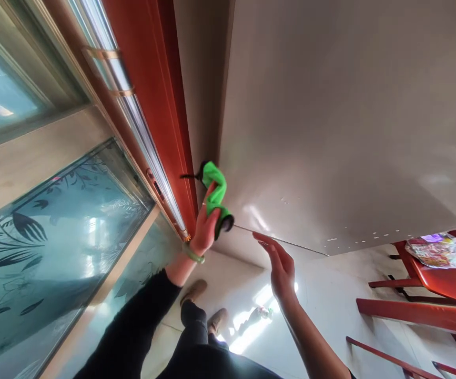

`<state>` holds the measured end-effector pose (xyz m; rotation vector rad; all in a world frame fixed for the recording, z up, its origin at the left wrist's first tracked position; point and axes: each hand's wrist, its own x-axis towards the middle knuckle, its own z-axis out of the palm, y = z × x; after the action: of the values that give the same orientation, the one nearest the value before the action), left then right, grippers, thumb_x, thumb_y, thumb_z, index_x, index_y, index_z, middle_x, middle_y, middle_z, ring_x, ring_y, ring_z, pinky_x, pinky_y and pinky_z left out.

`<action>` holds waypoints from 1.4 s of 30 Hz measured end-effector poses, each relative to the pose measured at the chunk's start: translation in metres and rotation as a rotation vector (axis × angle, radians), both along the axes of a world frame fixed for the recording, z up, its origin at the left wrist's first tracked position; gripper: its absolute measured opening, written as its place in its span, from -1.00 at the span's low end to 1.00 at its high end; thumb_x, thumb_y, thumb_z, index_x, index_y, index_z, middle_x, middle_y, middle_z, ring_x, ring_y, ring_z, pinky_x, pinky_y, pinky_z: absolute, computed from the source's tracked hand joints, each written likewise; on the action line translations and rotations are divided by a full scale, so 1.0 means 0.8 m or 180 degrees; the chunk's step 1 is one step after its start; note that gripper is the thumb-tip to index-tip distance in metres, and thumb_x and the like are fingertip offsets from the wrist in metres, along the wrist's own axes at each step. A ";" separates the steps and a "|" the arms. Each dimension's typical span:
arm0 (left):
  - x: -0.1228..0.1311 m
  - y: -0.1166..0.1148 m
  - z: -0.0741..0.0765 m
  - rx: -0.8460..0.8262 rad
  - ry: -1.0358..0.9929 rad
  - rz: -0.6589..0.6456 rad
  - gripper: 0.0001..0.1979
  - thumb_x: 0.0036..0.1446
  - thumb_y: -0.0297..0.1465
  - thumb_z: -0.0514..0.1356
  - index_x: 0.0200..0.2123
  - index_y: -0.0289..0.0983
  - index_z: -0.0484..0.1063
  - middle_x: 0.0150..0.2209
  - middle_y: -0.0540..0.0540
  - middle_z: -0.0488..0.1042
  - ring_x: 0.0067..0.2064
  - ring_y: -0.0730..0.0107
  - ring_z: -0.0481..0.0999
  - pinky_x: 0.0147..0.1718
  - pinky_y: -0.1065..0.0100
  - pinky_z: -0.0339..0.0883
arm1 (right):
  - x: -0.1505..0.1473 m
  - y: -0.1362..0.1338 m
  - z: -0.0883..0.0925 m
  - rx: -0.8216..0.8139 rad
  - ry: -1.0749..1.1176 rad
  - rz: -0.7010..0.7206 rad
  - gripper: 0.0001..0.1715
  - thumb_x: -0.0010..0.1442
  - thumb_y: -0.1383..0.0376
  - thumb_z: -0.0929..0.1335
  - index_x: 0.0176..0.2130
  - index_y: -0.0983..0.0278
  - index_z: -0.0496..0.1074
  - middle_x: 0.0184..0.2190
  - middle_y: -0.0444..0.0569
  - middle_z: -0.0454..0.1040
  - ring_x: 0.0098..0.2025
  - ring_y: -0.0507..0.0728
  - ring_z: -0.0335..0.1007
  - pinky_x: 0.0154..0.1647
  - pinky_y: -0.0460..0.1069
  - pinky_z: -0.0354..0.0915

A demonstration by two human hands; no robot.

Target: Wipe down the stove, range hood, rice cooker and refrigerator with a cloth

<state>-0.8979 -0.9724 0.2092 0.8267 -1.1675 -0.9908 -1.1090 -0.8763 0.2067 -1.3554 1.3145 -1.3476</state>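
Note:
My left hand is closed around a bright green curved tool with black ends. A thin dark spike sticks out of its upper left end. From its lower black end a thin wire or rod runs right and slightly down in front of the pale wall. A bracelet is on my left wrist. My right hand holds nothing visible; its fingers are stretched out, the tips beside or against the thin wire. Motion blur hides the tool's exact kind.
A red door frame with a metal strip stands left of the wall corner. Patterned glass door panels lie further left. On the right are red wooden furniture and a shiny plastic bag. Sunlight glares on the pale floor.

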 end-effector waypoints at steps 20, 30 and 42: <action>0.008 -0.211 0.021 -0.2029 -0.4446 -0.1226 -0.46 0.40 -0.04 0.11 0.34 -0.04 0.48 0.20 -0.18 0.61 0.33 -0.04 0.48 0.42 -0.08 0.20 | 0.023 -0.014 -0.094 0.0673 -0.1551 -0.1084 -0.34 0.36 -0.26 0.32 -0.03 0.16 0.69 0.11 0.10 0.66 0.07 0.29 0.62 0.23 0.25 0.45; 0.061 -0.228 0.085 -0.1880 -0.4676 0.0353 -0.20 0.33 0.19 0.04 0.42 -0.19 0.36 0.49 -0.32 0.24 0.58 -0.39 -0.06 0.51 -0.39 -0.39 | -0.029 0.082 -0.154 0.1332 -0.1402 -0.1919 -0.36 0.33 -0.25 0.32 -0.07 0.15 0.70 0.14 0.11 0.64 0.18 0.36 0.56 0.27 0.28 0.40; 0.054 -0.212 -0.040 -0.1277 -0.4674 -0.0862 -0.31 0.29 0.20 0.15 0.21 -0.16 0.57 0.27 -0.24 0.55 0.35 -0.29 0.43 0.48 -0.30 -0.05 | 0.010 0.061 -0.180 0.1125 -0.1892 -0.1651 -0.22 0.27 -0.38 0.33 -0.06 0.17 0.68 0.10 0.13 0.66 0.10 0.34 0.61 0.20 0.27 0.46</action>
<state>-0.8545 -1.1422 0.1769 1.0698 -2.6612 -0.1644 -1.1012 -0.8271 0.0629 -0.3283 1.4273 -1.5910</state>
